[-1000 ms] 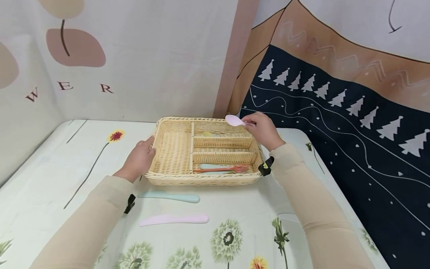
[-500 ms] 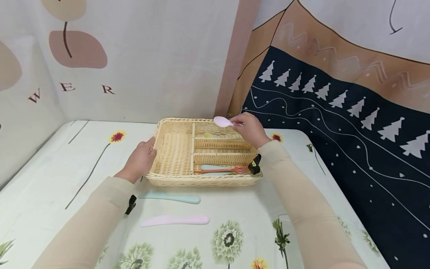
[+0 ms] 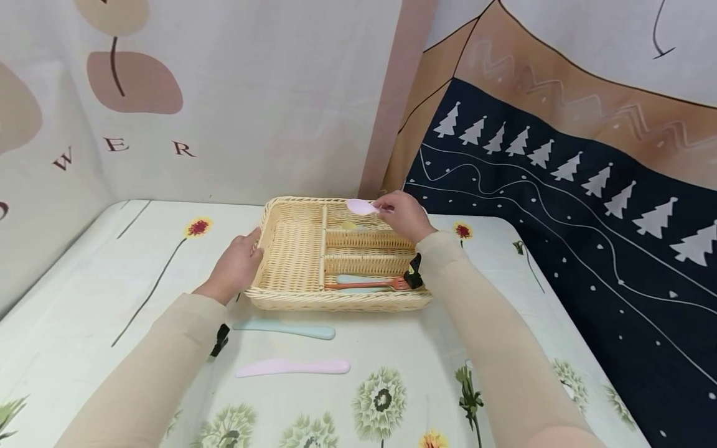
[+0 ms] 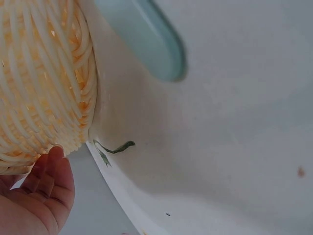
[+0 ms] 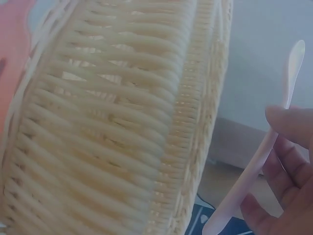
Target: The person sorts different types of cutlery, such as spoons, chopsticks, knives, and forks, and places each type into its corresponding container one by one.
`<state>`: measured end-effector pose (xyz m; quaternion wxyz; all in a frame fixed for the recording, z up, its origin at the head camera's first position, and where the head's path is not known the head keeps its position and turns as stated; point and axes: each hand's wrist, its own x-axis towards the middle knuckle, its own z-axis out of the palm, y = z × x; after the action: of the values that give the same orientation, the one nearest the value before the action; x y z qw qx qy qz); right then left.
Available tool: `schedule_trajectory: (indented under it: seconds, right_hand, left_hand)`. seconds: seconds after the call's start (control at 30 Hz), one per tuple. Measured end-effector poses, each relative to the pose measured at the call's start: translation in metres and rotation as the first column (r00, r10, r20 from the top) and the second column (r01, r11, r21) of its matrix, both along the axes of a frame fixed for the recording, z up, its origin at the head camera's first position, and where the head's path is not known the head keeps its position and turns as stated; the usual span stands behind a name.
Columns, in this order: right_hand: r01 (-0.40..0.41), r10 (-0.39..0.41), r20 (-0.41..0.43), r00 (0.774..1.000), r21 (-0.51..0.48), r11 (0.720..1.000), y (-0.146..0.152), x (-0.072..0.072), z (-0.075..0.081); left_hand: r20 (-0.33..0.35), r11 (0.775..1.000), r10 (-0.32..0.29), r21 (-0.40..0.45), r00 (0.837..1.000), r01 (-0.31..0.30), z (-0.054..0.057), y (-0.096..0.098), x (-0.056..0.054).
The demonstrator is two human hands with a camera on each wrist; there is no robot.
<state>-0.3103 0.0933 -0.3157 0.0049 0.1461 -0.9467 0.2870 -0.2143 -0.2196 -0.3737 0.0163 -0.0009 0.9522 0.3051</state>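
Note:
A woven wicker cutlery basket (image 3: 291,300) with dividers stands on the table. At its left end my left hand (image 3: 232,264) grips the side; the left wrist view shows the fingertips (image 4: 57,152) against the weave. My right hand (image 3: 404,214) pinches a pink spoon (image 3: 360,206) by its handle, over the far right compartment, its bowl pointing left. In the right wrist view the same spoon (image 5: 254,159) passes between thumb and fingers beside the basket's rim. An orange fork (image 3: 364,284) lies on light-blue cutlery (image 3: 354,279) in the near compartment. Something yellow (image 3: 348,225) lies in the far one.
In front of the basket, a light-blue knife (image 3: 285,328) and a pink knife (image 3: 294,367) lie on the flower-print tablecloth (image 3: 403,348). A pale curtain (image 3: 269,112) hangs behind the table, and a dark cloth with white trees (image 3: 560,249) hangs at the right.
My right hand has moved left with the pink spoon, from the basket's right end to farther over the far compartment. The left hand has stayed at the basket's side.

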Motion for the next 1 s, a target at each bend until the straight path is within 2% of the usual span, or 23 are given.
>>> schedule_trajectory:
  seconds: [0.53, 1.0]
  right_hand:
    - [-0.005, 0.005, 0.070, 0.998, -0.002, 1.000, -0.015, -0.013, -0.014]
    - [0.003, -0.010, 0.104, 0.995, 0.069, 0.998, -0.016, -0.022, -0.025]
  left_hand:
    - [0.010, 1.000, 0.013, 0.007, 1.000, -0.013, 0.000, 0.000, 0.000]
    - [0.002, 1.000, 0.011, -0.003, 1.000, -0.011, 0.002, 0.001, 0.001]
